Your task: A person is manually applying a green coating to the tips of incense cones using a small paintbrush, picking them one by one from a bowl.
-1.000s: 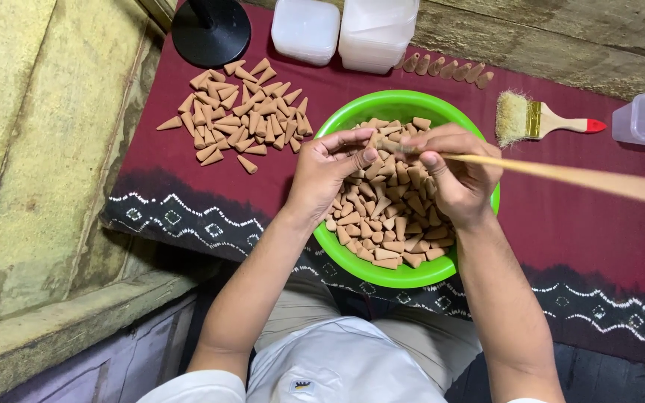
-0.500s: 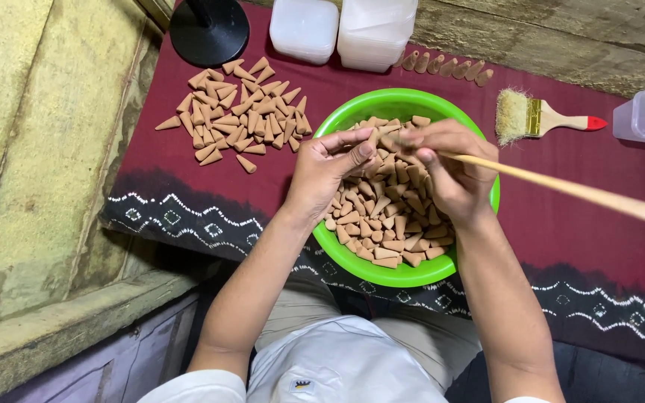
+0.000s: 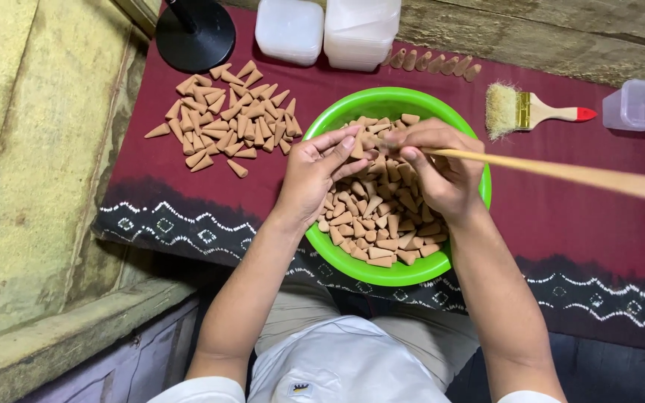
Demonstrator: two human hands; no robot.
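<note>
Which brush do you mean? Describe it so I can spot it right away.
Start at the green bowl in the middle of the maroon cloth. Just right of its upper rim lies the brush, flat on the cloth, beside a clear tub. It alone has pale bristles, a brass band and a red-tipped wooden handle.

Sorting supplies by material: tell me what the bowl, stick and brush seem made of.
Bowl: likely plastic, bright green, smooth with a slight sheen.
Stick: looks like pale bare wood or bamboo, matte.
Brush: pale bristles, gold metallic band, light wooden handle with red-painted tip.
</note>
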